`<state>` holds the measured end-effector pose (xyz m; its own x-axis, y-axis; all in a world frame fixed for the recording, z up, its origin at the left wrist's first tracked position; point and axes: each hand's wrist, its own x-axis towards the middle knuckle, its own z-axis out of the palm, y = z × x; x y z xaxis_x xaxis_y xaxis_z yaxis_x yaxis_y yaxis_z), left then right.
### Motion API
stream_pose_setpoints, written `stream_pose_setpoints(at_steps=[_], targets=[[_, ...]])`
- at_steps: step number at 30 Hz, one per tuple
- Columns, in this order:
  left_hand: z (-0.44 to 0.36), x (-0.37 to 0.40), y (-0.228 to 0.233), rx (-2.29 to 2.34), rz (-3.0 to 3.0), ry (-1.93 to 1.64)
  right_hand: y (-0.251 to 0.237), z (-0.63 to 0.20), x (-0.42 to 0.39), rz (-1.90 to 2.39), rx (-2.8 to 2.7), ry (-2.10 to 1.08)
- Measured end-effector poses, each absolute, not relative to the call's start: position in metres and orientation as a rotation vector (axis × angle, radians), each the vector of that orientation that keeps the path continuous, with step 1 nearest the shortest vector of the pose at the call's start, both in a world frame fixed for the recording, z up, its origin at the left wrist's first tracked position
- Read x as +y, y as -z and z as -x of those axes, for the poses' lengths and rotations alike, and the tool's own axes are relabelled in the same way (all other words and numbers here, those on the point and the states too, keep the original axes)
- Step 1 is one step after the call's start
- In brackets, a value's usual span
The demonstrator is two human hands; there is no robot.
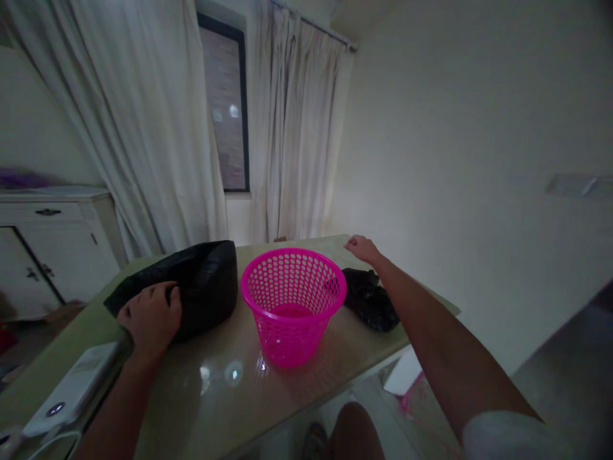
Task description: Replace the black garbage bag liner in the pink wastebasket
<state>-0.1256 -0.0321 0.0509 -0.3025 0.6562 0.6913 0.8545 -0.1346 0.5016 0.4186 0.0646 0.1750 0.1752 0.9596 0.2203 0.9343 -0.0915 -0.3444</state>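
Observation:
A bright pink perforated plastic basket [293, 342] stands upright between my hands on the table [230, 409]. To its left is a black plastic bag [211, 300], partly puffed up with its mouth spread wide. My left hand [152, 316] grips the near left side of that bag, with the fingers curled at its edge. A second, crumpled black plastic bag [371, 303] lies right of the basket. Past it, near the table's far right side, my right hand [363, 248] is closed like a fist. Nothing shows between its fingers, and it is apart from both bags.
At the left front lies a white device [71, 386] with a cable, close to my left forearm. Pale curtains [297, 140] and a window [224, 108] are behind the table. A white cabinet [62, 246] stands at left; a wall [454, 140] rises on the right.

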Motion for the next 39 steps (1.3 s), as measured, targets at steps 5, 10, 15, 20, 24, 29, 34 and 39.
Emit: stream_pose_setpoints(at_steps=[5, 10, 15, 20, 24, 29, 34, 39], targets=[[0.054, -0.057, -0.077, -1.565, 1.830, 1.468, -0.065, -0.466, 0.004, 2.148, -2.167, -0.148], [-0.009, -0.090, -0.099, -0.932, 2.381, 1.418, -0.047, -0.486, -0.013, 2.268, -1.709, -0.033], [-0.029, -0.098, -0.100, -0.838, 2.558, 1.353, -0.127, -0.499, 0.000, 1.962, -1.234, -0.181], [-0.035, -0.097, -0.101, -0.840, 2.506, 1.403, -0.240, -0.459, -0.008, 1.259, -1.190, -0.249], [-0.041, -0.103, -0.101, -0.844, 2.516, 1.431, -0.321, -0.413, -0.016, 0.947, -1.267, -0.274], [-0.042, -0.109, -0.105, -0.944, 2.601, 1.377, -0.361, -0.373, 0.011, 0.871, -1.336, -0.358], [-0.039, -0.113, -0.115, -0.990, 2.683, 1.331, -0.317, -0.323, 0.042, 0.953, -1.491, -0.376], [-0.038, -0.111, -0.125, -1.251, 2.653, 1.409, -0.242, -0.266, 0.026, 1.120, -2.086, -0.463]])
